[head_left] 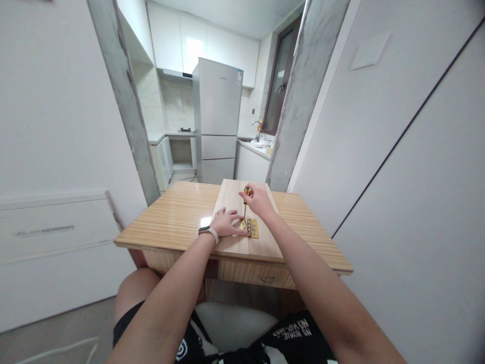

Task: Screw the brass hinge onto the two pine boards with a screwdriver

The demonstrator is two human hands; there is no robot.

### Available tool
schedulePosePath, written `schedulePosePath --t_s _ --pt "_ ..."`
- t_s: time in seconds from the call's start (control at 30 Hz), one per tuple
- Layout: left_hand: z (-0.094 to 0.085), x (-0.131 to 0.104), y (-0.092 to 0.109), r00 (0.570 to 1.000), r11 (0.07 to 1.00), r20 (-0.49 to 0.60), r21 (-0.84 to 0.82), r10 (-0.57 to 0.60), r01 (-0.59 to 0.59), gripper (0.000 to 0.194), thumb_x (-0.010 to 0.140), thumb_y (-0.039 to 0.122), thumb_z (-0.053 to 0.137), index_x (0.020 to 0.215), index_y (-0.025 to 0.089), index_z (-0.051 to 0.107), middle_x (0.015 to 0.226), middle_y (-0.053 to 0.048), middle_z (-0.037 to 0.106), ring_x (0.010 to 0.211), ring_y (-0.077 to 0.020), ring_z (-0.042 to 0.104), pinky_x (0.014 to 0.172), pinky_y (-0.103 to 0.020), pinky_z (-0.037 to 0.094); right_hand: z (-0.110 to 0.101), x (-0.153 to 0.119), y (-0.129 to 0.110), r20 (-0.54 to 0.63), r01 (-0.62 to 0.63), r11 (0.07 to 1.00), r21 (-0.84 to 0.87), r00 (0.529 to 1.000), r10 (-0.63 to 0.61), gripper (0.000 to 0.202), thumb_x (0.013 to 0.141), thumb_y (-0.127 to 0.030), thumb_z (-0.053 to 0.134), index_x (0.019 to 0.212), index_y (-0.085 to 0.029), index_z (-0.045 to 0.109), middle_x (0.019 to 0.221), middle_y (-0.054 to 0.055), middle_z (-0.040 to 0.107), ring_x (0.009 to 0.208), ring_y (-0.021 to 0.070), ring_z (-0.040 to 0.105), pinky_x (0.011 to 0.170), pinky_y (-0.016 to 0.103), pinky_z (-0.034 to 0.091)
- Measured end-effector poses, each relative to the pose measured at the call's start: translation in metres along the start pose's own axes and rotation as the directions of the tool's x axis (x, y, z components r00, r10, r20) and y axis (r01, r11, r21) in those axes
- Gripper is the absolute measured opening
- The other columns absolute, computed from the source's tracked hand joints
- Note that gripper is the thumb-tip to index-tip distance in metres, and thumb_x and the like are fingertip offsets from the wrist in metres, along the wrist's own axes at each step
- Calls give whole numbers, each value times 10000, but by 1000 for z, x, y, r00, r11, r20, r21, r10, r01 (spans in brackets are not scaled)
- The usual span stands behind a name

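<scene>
The right hand (pixel 259 200) is closed around the handle of a yellow-and-black screwdriver (pixel 246 192). The thumb and fingers grip the handle. The metal shaft is near vertical and points down to the upper part of the hinge's left leaf. Whether the tip is seated in a screw cannot be told at this scale.

The left hand (pixel 224 224) is open, palm down, with fingers spread. It lies on the left board, and its fingertips reach the left leaf of a brass-coloured metal butt hinge (pixel 253 228). A watch with a dark face and light band (pixel 208 231) is fitted on the left wrist.

The hinge lies open. Its knuckle follows the seam between two flat, pale wooden boards: the left board (pixel 230 196) carries one leaf, the right board (pixel 270 233) the other. The boards lie side by side on a glossy table with striped light wood grain (pixel 182 215). A drawer with a curved metal handle (pixel 242 273) is located in the table's near side, below the boards.

Beyond the table stands a tall silver-grey refrigerator (pixel 219 101). White wall cabinets (pixel 166 38) are mounted behind it, and a sink with a curved metal faucet (pixel 258 130) is at its right.
</scene>
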State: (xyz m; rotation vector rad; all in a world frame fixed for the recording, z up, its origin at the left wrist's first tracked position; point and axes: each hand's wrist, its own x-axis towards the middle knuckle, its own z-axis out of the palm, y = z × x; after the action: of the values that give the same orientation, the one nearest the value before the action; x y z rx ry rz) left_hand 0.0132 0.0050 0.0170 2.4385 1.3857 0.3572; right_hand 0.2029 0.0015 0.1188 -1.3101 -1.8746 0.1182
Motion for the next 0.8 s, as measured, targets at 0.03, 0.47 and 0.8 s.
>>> schedulePosePath --t_s 0.03,0.47,0.8 --pt "0 0 0 1000 1000 0 2 0 0 1006 664 998 629 1523 479 574 1721 22 390 1595 -537 167 1285 -672 152 0 0 -1 7 0 1000 25 1000 0 201 944 -410 710 1022 -226 700 839 21 720 711 172 649 717 284 479" --pt "-1 -1 0 1000 1000 9 1 -5 5 1036 652 1019 608 1532 474 561 1720 21 394 1598 -526 166 1291 -665 142 -1 5 6 364 -187 904 385 931 37 303 1058 -287 451 1311 -220 604 1048 58 708 584 82 635 583 221 534" --pt "0 -1 2 1000 1000 -2 -5 -16 16 1006 655 985 654 1516 469 582 1722 18 389 1594 -525 178 1294 -654 145 0 0 11 105 -55 980 190 994 36 176 951 -357 638 1077 -235 657 892 17 741 672 144 658 670 261 500"
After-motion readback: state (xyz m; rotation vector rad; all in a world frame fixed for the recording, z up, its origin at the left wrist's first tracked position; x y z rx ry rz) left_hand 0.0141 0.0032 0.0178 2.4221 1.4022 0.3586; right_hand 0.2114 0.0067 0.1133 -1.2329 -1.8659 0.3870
